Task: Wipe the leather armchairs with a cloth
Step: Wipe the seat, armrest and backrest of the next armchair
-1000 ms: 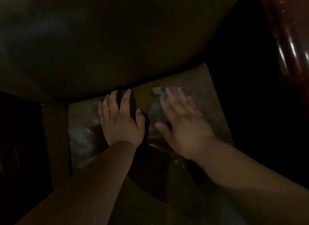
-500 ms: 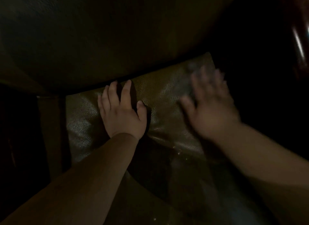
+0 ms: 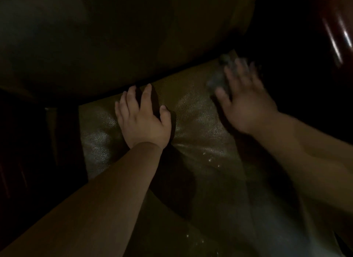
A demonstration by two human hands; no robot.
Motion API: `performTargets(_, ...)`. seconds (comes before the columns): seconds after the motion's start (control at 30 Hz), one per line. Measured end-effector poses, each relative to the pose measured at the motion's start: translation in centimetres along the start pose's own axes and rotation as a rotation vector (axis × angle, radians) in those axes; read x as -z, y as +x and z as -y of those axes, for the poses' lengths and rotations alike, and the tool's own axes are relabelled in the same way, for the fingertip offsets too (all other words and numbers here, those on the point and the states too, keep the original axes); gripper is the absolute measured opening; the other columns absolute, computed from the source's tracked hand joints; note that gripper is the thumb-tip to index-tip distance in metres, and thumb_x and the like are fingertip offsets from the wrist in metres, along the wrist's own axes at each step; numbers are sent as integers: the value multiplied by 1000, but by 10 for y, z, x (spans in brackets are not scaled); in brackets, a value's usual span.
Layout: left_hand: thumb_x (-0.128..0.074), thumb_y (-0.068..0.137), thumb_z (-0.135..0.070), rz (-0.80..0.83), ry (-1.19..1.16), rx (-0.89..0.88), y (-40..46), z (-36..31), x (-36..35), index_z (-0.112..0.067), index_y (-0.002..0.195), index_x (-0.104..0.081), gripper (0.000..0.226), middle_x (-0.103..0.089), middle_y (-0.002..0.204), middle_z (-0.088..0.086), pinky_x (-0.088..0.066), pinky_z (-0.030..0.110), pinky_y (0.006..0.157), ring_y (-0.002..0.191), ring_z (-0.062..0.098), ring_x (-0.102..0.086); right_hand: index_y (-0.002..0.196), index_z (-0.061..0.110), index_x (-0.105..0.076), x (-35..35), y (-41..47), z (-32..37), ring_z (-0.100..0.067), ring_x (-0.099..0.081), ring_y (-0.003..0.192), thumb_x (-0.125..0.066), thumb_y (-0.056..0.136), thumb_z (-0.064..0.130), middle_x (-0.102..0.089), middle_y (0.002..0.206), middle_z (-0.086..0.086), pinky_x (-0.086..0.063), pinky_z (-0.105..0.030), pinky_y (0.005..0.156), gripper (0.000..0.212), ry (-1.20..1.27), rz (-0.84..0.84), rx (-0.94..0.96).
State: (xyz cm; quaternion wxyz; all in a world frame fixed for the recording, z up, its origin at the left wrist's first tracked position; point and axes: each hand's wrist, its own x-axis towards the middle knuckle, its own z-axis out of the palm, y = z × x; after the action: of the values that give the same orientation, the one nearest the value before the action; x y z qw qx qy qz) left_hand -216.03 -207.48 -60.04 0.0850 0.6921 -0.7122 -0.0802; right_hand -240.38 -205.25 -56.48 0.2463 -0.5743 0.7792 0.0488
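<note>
Left hand (image 3: 142,121) rests flat, fingers straight, on the seat cushion (image 3: 200,126); right hand (image 3: 246,105), at two o'clock, presses a cloth (image 3: 219,78) with straight fingers.

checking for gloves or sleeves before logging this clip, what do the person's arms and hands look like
Both arms are bare to the frame edge: no sleeves, gloves, watch or bracelets visible. The left hand shows short nails and no rings. The right hand is motion-blurred, so rings or nails there cannot be judged. The dim light hides finer detail.

Left hand (image 3: 142,121) flat, fingers straight; right hand (image 3: 246,105) spread, blurred
</note>
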Motion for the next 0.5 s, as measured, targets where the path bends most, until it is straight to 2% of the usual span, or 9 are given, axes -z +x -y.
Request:
performTargets(0.1, -42, 98, -51, 27, 18, -3, -1, 3, 0, -28, 159, -41, 65, -36, 165, 12, -14, 54, 129, 154, 33, -28, 166, 27, 3, -8, -2, 23, -32, 19, 158, -6, 101, 69, 17, 173, -2, 4, -49, 129, 78, 2, 19, -115)
performTargets(0.13, -42, 98, -51, 42, 21, -2, -2, 5, 2, -28, 159, -41, 65, -36, 165, 11, -15, 55, 129, 155, 32, -27, 166, 26, 6, -17, -23, 32, -33, 20, 157, -3, 100, 69, 18, 173, -4, 4, -50, 129, 79, -55, 29, -68)
performTargets(0.2, -42, 98, -52, 76, 15, -2, -3, 8, 9, -28, 160, -39, 67, -34, 167, 11, -16, 55, 129, 156, 32, -26, 165, 28, 10, -32, -81, 41, -34, 24, 156, -2, 98, 73, 21, 172, -4, 4, -52, 128, 81, -116, 77, 142)
performTargets(0.27, -41, 97, -53, 105, -7, -8, -3, 6, 15, -28, 161, -38, 68, -33, 168, 11, -15, 55, 130, 156, 32, -25, 164, 33, 15, -33, -121, 28, -29, 31, 154, 1, 93, 80, 26, 170, 2, 8, -49, 127, 86, -134, 199, 351)
performTargets(0.33, -40, 97, -53, 102, -12, -11, -3, 4, 18, -29, 161, -38, 68, -32, 168, 11, -14, 54, 130, 157, 32, -24, 163, 34, 16, -22, -110, 1, -25, 31, 154, 10, 89, 82, 26, 170, 6, 8, -47, 128, 89, -151, 234, 403)
performTargets(0.37, -40, 98, -54, 94, -9, -11, -2, 4, 18, -29, 161, -38, 68, -32, 168, 11, -13, 54, 130, 157, 31, -24, 164, 32, 13, -17, -92, -9, -24, 29, 155, 11, 89, 80, 22, 172, 4, 7, -45, 128, 89, -143, 177, 352)
performTargets(0.43, -41, 98, -54, 87, -5, -8, 1, 4, 16, -30, 161, -37, 67, -31, 169, 10, -12, 52, 131, 157, 31, -23, 165, 29, 10, -5, -51, -20, -20, 27, 155, -1, 97, 74, 20, 172, 3, 7, -44, 129, 82, -7, 75, 76)
performTargets(0.5, -41, 99, -53, 89, 0, -2, 2, 4, 15, -31, 162, -36, 67, -31, 169, 9, -10, 51, 131, 158, 30, -22, 165, 28, 12, -8, -30, -14, -22, 27, 155, -6, 100, 71, 23, 172, 3, 2, -49, 130, 79, 54, 39, -133)
